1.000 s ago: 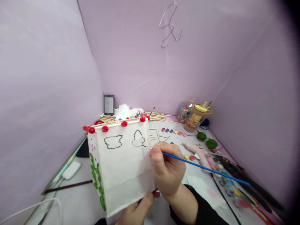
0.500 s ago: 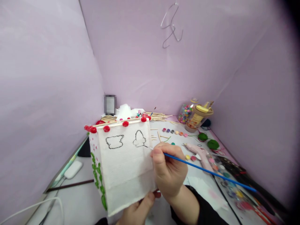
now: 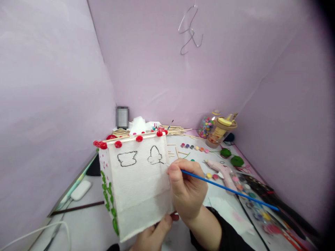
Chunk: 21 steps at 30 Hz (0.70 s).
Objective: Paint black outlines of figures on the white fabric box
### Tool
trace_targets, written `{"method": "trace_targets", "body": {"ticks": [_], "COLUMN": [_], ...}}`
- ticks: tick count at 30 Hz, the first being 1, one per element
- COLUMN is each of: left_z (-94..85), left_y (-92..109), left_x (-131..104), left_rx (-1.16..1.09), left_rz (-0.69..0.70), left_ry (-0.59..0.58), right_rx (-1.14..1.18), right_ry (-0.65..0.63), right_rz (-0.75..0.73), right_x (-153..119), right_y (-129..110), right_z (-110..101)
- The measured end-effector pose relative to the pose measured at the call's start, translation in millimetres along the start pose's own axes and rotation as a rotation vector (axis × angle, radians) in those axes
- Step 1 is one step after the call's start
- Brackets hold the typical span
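Observation:
A blue-handled paintbrush (image 3: 230, 190) is pinched in my right hand (image 3: 187, 190), its dark tip at the lower right of a black butterfly-like outline on white fabric. That fabric covers the front of a box (image 3: 142, 188), which my left hand (image 3: 155, 233) grips at its bottom edge; most of those fingers are hidden behind it. A second black outline stands to the left on the same face. Red pompoms (image 3: 139, 138) line the top edge, and green leaf shapes with pink dots mark the left side.
Paint pots (image 3: 192, 146), a pink glue gun (image 3: 222, 170) and green yarn balls (image 3: 237, 161) lie to the right. Behind are wooden sticks (image 3: 176, 130), a lidded cup (image 3: 220, 132) and a jar of beads (image 3: 205, 126). A white case (image 3: 81, 190) and cable lie left.
The brush handle's far end has shifted slightly left. The brush tip stays at the right-hand outline, and both hands keep their grips; the whole view has moved a little.

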<state>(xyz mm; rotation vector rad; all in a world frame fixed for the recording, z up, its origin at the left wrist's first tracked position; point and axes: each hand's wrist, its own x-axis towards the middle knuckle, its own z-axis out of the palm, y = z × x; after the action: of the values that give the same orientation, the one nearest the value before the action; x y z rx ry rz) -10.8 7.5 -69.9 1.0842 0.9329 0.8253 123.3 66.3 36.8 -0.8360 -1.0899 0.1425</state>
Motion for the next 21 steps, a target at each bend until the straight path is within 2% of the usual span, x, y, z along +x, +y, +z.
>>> {"method": "trace_targets", "body": {"ticks": [5,11,16,21], "left_z": [-3.1,-1.8,-5.9,-11.1], "left_y": [-4,-2,-5,-13], "left_x": [0,1,2,2], "left_rx": [0.053,-0.014,0.109,0.17], "left_rz": [0.01,0.025,0.016,0.068], "left_ry": [-0.015,-0.027,-0.035,-0.035], "right_rx": [0.024,0.048,0.155,0.074], "right_ry": [0.02,-0.001,-0.043,-0.07], "right_rz": [0.003,0.007,-0.006,-0.012], "right_x": [-1,0,2,2], "right_y": [1,-1,-8,-12], "right_z": [0,0,0,2]}}
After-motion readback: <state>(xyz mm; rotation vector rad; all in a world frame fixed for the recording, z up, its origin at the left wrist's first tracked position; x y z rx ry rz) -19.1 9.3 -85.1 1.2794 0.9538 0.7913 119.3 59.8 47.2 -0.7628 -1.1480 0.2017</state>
